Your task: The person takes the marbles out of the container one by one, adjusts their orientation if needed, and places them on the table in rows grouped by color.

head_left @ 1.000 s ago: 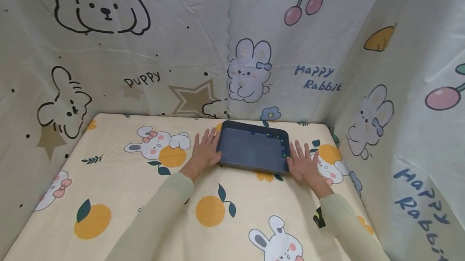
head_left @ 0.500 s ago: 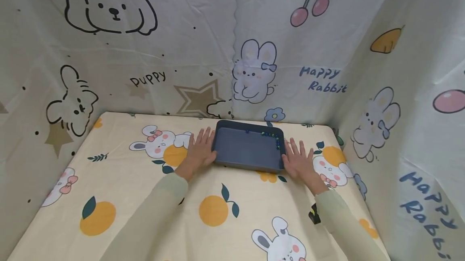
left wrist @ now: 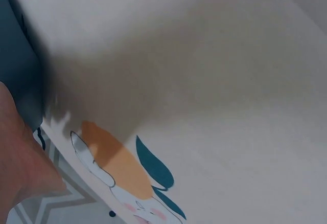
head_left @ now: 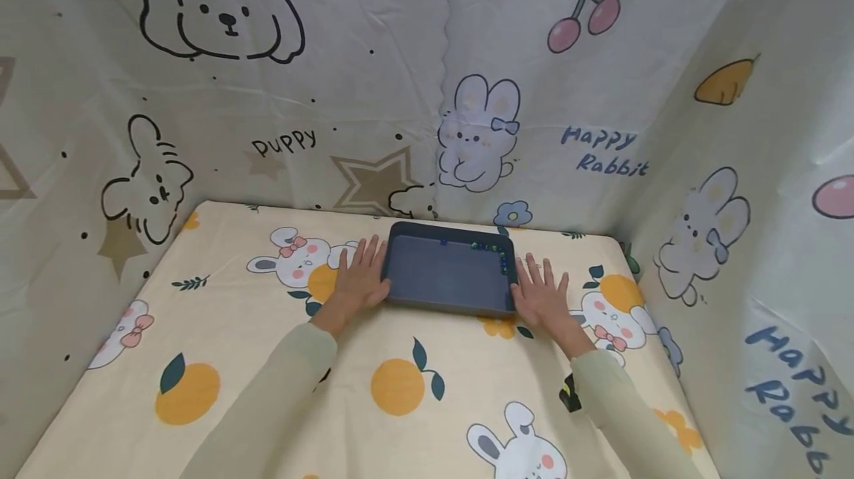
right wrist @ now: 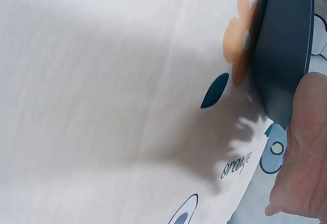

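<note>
A dark grey rectangular tray (head_left: 447, 275) lies between my two hands near the table's back edge. Several small round blue and green beads (head_left: 494, 248) gather along its back and right inner sides, with one blue bead (head_left: 443, 242) apart at the back. My left hand (head_left: 356, 279) touches the tray's left side, fingers straight and spread. At the right side my right hand (head_left: 542, 295) does the same, its thumb by the front right corner. Each wrist view shows part of the hand against the tray's outer wall (right wrist: 283, 45); the beads are hidden there.
A cream cloth (head_left: 394, 434) printed with oranges and rabbits covers the table. Pale printed curtains (head_left: 373, 78) stand close behind the table and along both sides. Near the right sleeve, a small black and yellow patch (head_left: 570, 394) shows.
The tray has slid left across the cloth, and both hands have moved left with it, still at its sides. The head view has turned slightly left.
</note>
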The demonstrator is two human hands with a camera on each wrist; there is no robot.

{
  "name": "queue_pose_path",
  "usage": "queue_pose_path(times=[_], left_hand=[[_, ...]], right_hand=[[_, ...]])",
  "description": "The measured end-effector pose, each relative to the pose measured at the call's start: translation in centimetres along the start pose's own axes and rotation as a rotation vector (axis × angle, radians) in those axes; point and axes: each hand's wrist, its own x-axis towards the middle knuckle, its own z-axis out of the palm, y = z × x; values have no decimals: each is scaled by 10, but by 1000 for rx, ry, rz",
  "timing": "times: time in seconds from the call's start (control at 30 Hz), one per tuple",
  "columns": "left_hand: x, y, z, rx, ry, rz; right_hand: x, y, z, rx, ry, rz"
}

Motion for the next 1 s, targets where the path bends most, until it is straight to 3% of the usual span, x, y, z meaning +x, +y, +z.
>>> queue_pose_path(times=[0.37, 1.0], left_hand=[[-10, -15, 3, -11, 0, -34], [-10, -36, 5, -37, 42, -17]], right_hand=[[9, -15, 4, -14, 10, -33], [14, -35, 12, -19, 6, -9]])
